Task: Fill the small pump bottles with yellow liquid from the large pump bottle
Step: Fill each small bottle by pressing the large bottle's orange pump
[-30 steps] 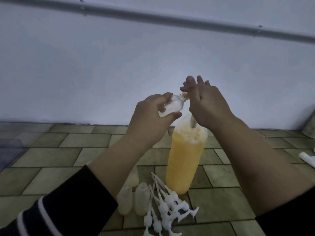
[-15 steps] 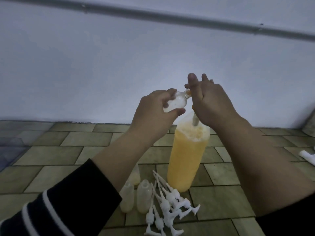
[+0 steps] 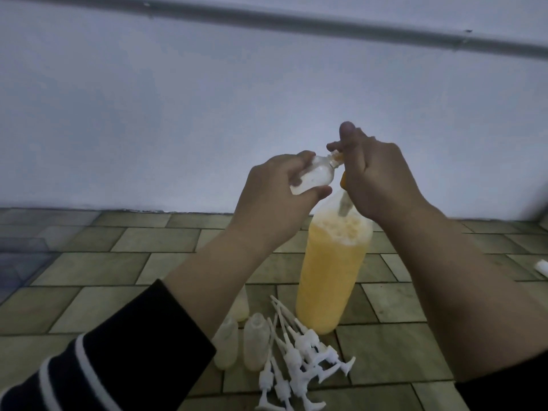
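small bottle (image 3: 315, 175) neck tilted up-right.

Yellow large bottle (image 3: 329, 280); white pumps (image 3: 299, 354); striped sleeve (image 3: 98, 360).

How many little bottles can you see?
4. One little bottle is held tilted in the left hand. Three stand on the floor near the left arm; more may hide behind it.
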`<state>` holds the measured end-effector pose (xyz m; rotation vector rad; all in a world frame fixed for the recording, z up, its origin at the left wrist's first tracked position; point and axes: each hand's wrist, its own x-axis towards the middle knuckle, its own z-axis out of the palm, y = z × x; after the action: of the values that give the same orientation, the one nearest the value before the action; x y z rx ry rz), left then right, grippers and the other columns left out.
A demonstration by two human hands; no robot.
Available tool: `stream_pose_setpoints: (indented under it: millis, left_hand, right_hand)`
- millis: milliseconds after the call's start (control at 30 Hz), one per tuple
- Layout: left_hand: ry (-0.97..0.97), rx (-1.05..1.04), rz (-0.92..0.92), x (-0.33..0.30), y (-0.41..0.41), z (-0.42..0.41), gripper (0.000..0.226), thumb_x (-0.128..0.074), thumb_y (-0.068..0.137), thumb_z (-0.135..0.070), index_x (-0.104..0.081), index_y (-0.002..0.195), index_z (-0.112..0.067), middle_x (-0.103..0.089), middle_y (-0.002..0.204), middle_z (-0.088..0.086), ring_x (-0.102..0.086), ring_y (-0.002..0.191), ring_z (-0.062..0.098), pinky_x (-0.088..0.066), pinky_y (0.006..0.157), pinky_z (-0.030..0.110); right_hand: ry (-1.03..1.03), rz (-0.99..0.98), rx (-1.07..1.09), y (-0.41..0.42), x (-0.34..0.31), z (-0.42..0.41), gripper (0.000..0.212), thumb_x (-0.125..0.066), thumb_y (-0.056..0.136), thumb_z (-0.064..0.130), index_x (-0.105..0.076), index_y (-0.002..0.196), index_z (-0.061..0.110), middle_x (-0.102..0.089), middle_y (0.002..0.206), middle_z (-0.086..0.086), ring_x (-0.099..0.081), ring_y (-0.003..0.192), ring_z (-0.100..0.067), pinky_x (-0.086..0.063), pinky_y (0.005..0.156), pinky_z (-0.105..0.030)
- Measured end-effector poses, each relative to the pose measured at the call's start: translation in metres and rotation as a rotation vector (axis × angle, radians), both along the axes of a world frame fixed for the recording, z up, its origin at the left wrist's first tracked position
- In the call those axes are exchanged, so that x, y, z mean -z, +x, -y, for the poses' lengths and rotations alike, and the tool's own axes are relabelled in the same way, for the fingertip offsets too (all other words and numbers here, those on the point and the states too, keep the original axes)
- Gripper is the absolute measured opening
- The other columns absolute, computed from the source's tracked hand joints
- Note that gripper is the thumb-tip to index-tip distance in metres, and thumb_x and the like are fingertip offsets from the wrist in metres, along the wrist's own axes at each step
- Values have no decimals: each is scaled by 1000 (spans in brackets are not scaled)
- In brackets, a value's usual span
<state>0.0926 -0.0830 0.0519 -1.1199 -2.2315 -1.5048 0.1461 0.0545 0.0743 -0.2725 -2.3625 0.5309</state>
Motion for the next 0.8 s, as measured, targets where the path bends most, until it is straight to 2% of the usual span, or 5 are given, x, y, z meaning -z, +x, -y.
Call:
stream_pose_setpoints:
  millis: [233, 367, 500, 667, 800]
  left_hand:
    - [-18, -42, -79, -12, 2, 1, 49, -70, 80, -35, -57, 127, -26, -62, 114, -13, -55, 91, 4, -39, 78, 9]
    - [-11, -36, -73, -11, 2, -1, 50, -70, 81, -34, -56, 128, -25, -62, 113, -13, -54, 90, 3, -39, 78, 10]
    - [-14, -15, -27, -3, 3, -2, 48, -71, 81, -30, -58, 126, -24, -62, 117, -10, -56, 98, 7, -45, 86, 20]
    - [-23, -34, -44, -9, 4, -2, 48, -70, 81, -33, -56, 127, -26, -62, 116, -12, -55, 93, 6, -42, 82, 17]
    - [-29, -34, -87, -14, 5, -4, 48, -68, 83, -33, -54, 128, -25, -61, 117, -11, -54, 95, 6, -41, 83, 18]
  right_hand:
    - [-20, 67, -11, 2, -24, -2, 73, -6, 97, 55, -69, 109, 19, -59, 128, -9, -45, 126, -27, -31, 107, -43]
    - [-20, 0, 28, 2, -16, 1, 75, -11, 100, 49, -66, 97, -1, -68, 99, -11, -43, 130, -24, -33, 104, -38]
    - [0, 49, 38, 4, -3, 3, 72, -11, 100, 47, -65, 95, 0, -64, 73, -2, -31, 139, -20, -24, 109, -31]
    - [-4, 148, -3, 9, -20, 3, 73, -7, 100, 46, -65, 99, 1, -61, 122, -10, -18, 144, -18, -10, 114, -29]
    - [5, 86, 9, 10, -24, 4, 69, -10, 102, 41, -62, 102, -4, -65, 106, -13, -29, 139, -23, -16, 114, -33]
